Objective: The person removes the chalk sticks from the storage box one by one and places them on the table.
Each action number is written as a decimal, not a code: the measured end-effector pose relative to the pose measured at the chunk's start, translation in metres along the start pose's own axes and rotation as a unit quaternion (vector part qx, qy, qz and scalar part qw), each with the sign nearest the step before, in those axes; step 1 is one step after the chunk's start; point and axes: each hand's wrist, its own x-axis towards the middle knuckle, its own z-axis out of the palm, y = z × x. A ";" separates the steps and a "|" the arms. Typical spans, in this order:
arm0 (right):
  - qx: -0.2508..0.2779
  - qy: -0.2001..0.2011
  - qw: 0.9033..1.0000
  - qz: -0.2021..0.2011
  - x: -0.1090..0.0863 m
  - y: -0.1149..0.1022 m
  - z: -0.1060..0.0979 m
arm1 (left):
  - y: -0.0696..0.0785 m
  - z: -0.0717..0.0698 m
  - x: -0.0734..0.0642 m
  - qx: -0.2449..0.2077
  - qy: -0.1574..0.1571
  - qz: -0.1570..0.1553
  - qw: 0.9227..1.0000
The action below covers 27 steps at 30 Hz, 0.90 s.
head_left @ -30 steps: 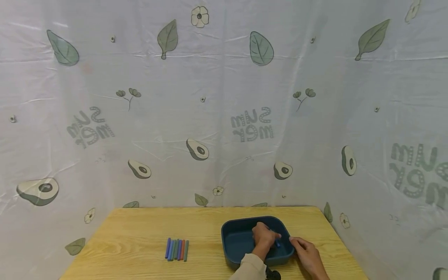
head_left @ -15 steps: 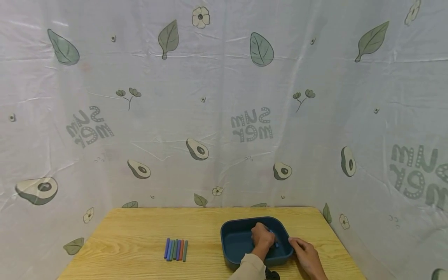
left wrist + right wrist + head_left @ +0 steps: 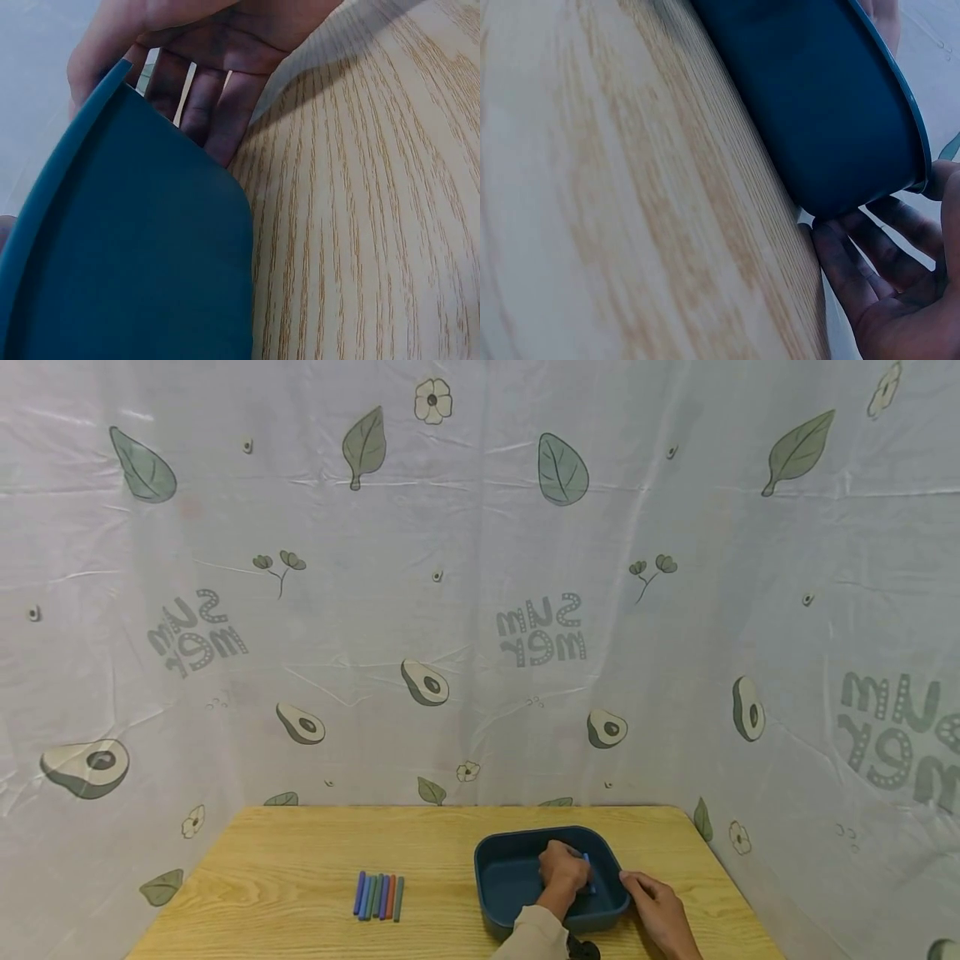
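A dark blue-green rectangular tub (image 3: 517,882) stands on the table. My left hand (image 3: 562,867) reaches down into it with curled fingers. A slim blue stick (image 3: 591,888) shows along that hand's right side, and the hand seems to grip it; the fingertips are hidden. Outside the tub, at its right end, my right hand (image 3: 660,906) pinches the rim. In the right wrist view the right hand (image 3: 904,274) has its thumb at the rim and its fingers against the outer wall. The left wrist view also shows the right hand (image 3: 206,67) at the tub's corner.
Several slim coloured sticks (image 3: 378,896), in blue, green, purple and red, lie in a row left of the tub. The wooden table (image 3: 300,852) ends at a pale curtain (image 3: 480,718) printed with leaves and avocados.
My left hand has shifted slightly inside the tub, and its thumb, which stuck out to the right, is drawn in. The blue stick has turned a little. The right hand stays at the rim.
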 end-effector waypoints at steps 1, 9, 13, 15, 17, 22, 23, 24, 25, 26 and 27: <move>0.000 0.000 1.000 0.001 0.000 -0.001 0.001 | -0.001 -0.001 0.001 -0.004 -0.003 -0.003 1.000; -0.010 -0.003 1.000 0.009 0.003 -0.003 0.007 | -0.004 -0.011 0.004 -0.049 -0.023 -0.025 0.998; -0.011 -0.003 1.000 0.008 0.003 -0.005 0.008 | -0.005 -0.016 0.006 -0.083 -0.038 -0.038 0.995; -0.012 -0.002 1.000 0.007 0.004 -0.005 0.008 | -0.004 -0.019 0.008 -0.094 -0.047 -0.050 0.993; -0.014 -0.002 1.000 0.004 0.004 -0.004 0.008 | -0.004 -0.021 0.010 -0.099 -0.057 -0.058 0.992; -0.016 -0.003 1.000 0.006 0.004 -0.005 0.007 | -0.002 -0.029 0.013 -0.126 -0.081 -0.070 0.986; -0.016 -0.003 1.000 0.005 0.004 -0.004 0.007 | -0.002 -0.031 0.013 -0.136 -0.085 -0.070 0.984; -0.016 -0.002 1.000 0.004 0.005 -0.004 0.007 | -0.001 -0.033 0.012 -0.146 -0.089 -0.069 0.983; -0.016 -0.001 1.000 0.002 0.005 -0.004 0.006 | 0.001 -0.035 0.012 -0.156 -0.092 -0.068 0.981; -0.016 0.000 1.000 0.000 0.005 -0.003 0.006 | 0.002 -0.038 0.011 -0.166 -0.094 -0.065 0.979; -0.015 0.001 1.000 -0.002 0.006 -0.003 0.005 | 0.003 -0.040 0.010 -0.174 -0.096 -0.060 0.978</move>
